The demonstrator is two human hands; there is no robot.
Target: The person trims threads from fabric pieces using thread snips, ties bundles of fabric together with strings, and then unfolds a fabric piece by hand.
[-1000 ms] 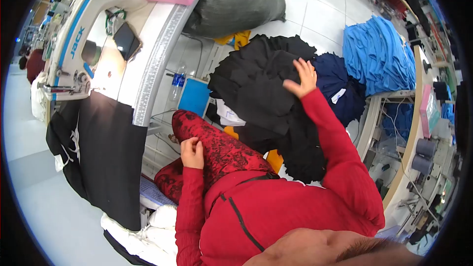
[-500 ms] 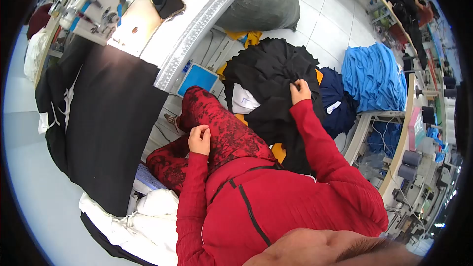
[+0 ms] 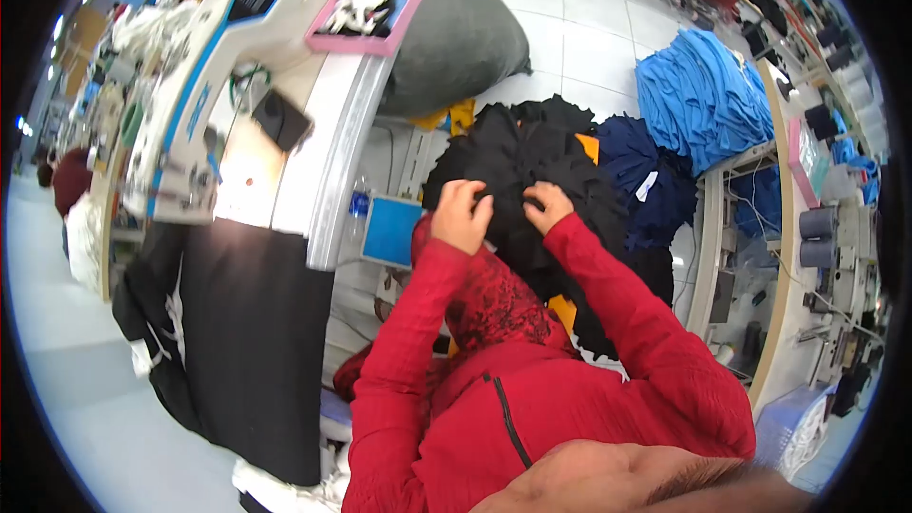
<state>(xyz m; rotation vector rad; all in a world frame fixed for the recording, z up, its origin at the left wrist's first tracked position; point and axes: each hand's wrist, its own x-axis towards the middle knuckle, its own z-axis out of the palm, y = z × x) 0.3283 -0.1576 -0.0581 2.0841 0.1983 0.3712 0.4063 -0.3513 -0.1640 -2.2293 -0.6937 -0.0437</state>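
Observation:
A big heap of black cloth [image 3: 513,147] with ruffled edges lies in front of me beside my knee. My right hand [image 3: 549,207] is on its near side, fingers bent and closed on a bit of the black cloth. Just to the left, my left hand [image 3: 461,217] hovers over or touches the heap's edge. Its fingers are curled with the thumb apart, and no cloth shows clearly between them. Contact under the fingertips is hidden.
On the left stands a sewing machine table [image 3: 332,147] with a phone [image 3: 281,121], a pink tray [image 3: 353,42] and hanging black fabric [image 3: 252,351]. Navy cloth [image 3: 646,171] and a blue garment stack [image 3: 708,100] lie right. A grey sack [image 3: 456,38] stands behind.
My left hand has risen from my lap to the black heap. My right hand has come nearer to me and leftward, close to the left one. The view has turned.

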